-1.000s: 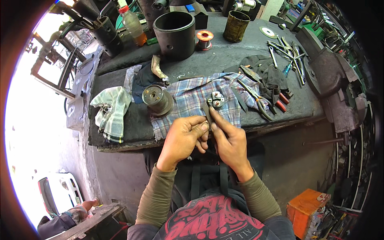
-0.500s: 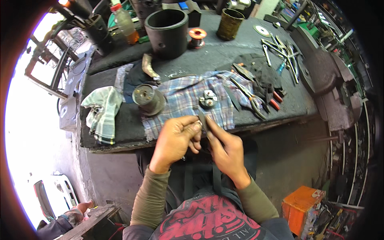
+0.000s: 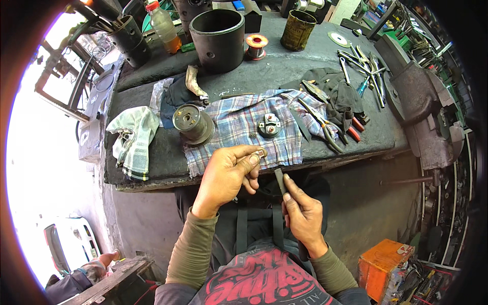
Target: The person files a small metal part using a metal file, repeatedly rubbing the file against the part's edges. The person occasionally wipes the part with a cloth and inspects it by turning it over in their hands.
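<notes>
My left hand (image 3: 227, 175) pinches a small shiny metal piece (image 3: 261, 153) between thumb and fingertips, just over the bench's front edge. In my right hand (image 3: 305, 216) is a flat dark file (image 3: 280, 179), its tip angled up and apart from the piece. Beyond them a plaid cloth (image 3: 231, 122) is spread on the bench. On it sit a round black part with metal terminals (image 3: 269, 127) and a small coil spring (image 3: 253, 135). A flanged metal drum (image 3: 192, 124) stands at the cloth's left side. Pliers (image 3: 323, 124) lie at its right.
Across the back of the dark bench (image 3: 284, 68) stand a bottle (image 3: 163, 28), a black cylinder (image 3: 218, 43), a wire spool (image 3: 256, 47) and a rusty can (image 3: 298, 31). A heavy vise (image 3: 427, 107) is at right. An orange box (image 3: 384, 269) stands lower right; another person's leg (image 3: 105, 258) shows lower left.
My right hand has drawn the file back, down and to the right, away from the metal piece. The left hand keeps its pinch, and the piece now shows more plainly.
</notes>
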Tool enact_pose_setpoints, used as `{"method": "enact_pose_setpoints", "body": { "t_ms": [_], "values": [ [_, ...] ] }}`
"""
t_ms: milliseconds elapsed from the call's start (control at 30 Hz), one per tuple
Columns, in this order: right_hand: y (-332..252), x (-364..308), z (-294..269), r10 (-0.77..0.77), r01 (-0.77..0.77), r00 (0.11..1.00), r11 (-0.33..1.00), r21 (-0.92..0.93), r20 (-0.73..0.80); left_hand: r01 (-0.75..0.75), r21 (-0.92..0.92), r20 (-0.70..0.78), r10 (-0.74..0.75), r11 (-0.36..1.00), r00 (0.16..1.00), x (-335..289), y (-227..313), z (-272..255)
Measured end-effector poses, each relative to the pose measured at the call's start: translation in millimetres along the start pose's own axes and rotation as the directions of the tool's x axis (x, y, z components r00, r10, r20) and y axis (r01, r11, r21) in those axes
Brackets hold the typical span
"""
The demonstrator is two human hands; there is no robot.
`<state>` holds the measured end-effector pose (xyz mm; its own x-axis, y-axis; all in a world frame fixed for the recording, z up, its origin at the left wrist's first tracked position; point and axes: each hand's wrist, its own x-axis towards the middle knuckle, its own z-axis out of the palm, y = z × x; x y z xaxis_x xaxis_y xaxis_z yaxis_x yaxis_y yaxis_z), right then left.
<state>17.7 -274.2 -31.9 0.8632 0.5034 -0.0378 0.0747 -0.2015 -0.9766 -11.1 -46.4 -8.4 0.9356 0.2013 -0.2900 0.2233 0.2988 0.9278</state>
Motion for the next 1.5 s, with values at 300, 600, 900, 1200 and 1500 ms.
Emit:
{"method": "enact_pose_setpoints", "body": {
  "t_ms": [300,600,900,1200,1500],
  "values": [
    [-21.2,61.7,28.5,-0.17,0.171,0.985,0.985,-0.031,0.03,-0.02,0.024,0.015,0.019,1.0,1.0,-0.2,1.5,-2.7],
    [-11.1,34.1,14.6,-0.062,0.065,0.997,0.997,-0.048,0.048,0.004,0.01,-0.007,-0.004,1.0,1.0,-3.4,-1.2,0.3],
    [-17.0,35.6,13.0,-0.203,0.213,0.976,0.962,-0.17,0.072,-0.004,-0.034,-0.029,0.003,0.999,1.0,-1.4,-0.3,0.8],
    [-20.1,28.9,10.7,-0.165,0.166,0.986,0.984,-0.069,0.023,0.009,-0.008,-0.012,-0.009,1.0,1.0,-1.7,2.7,-0.2],
    [-20.1,65.2,24.3,-0.289,0.294,0.956,0.936,-0.195,0.053,-0.002,-0.013,0.005,0.002,1.0,1.0,-2.4,-0.3,-0.8]
  ]
}}
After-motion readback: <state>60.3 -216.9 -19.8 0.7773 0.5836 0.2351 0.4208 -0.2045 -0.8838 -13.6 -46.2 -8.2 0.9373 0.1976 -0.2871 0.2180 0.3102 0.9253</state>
